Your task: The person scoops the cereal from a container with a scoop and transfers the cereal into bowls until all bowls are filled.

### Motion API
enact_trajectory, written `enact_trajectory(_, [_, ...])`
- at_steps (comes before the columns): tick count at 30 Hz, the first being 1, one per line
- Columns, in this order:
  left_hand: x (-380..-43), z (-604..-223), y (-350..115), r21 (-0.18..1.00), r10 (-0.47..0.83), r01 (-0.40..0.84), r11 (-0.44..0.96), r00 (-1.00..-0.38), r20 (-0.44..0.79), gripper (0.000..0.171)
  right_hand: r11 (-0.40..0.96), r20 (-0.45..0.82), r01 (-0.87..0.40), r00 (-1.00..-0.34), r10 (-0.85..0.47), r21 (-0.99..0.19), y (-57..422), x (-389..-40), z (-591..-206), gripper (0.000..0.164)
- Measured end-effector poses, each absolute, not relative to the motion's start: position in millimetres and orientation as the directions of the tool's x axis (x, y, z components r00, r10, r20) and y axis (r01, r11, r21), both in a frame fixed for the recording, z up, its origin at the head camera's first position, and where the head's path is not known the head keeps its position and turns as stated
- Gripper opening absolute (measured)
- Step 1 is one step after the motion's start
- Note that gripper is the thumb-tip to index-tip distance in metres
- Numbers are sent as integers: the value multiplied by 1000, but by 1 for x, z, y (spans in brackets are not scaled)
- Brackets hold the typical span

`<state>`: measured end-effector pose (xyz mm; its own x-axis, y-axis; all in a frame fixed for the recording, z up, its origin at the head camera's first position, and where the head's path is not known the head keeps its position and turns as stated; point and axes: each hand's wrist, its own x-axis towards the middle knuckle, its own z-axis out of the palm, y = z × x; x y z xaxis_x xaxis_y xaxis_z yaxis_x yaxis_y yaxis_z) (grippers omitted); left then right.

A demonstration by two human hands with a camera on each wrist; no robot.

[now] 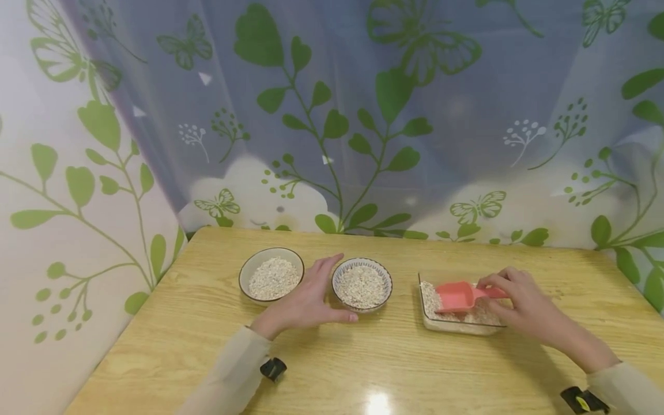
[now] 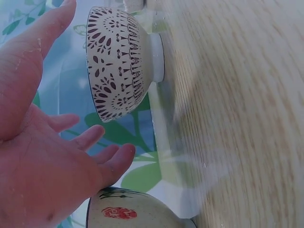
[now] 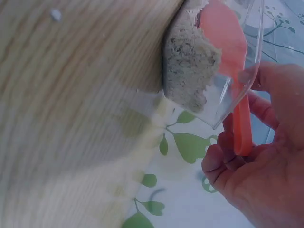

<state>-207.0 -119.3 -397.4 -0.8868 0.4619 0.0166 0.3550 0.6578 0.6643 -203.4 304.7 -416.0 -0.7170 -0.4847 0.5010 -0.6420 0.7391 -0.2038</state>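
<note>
My right hand (image 1: 529,305) holds the handle of a red plastic scoop (image 1: 456,296). The scoop's blade rests in oats (image 3: 187,69) inside a clear rectangular container (image 1: 461,327) with a dark rim. My left hand (image 1: 307,300) is spread between two bowls, thumb and fingers apart around the left side of the patterned bowl (image 2: 111,64). A gap shows between hand and that bowl in the left wrist view. Oats fill much of the patterned bowl (image 1: 362,308) and of the plainer bowl (image 1: 246,282) at left, which bears a red mark outside. The left hand overlaps the plainer bowl's right edge.
Everything stands on a light wooden table (image 1: 332,369). A curtain (image 1: 446,132) printed with leaves and butterflies hangs behind the table's back edge, with more of it at the left. A small white crumb (image 3: 56,14) lies on the wood near the container.
</note>
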Motion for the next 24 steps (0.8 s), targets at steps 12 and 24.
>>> enact_trajectory(12, [-201, -387, -128, 616, 444, 403, 677, -891, 96, 111, 726, 533, -637, -721, -442, -260, 291, -202, -423, 33])
enact_trajectory(24, [-190, -393, -167, 293, 372, 478, 828, -859, 352, 96, 754, 540, -593, -748, -385, -283, 284, -200, -427, 27])
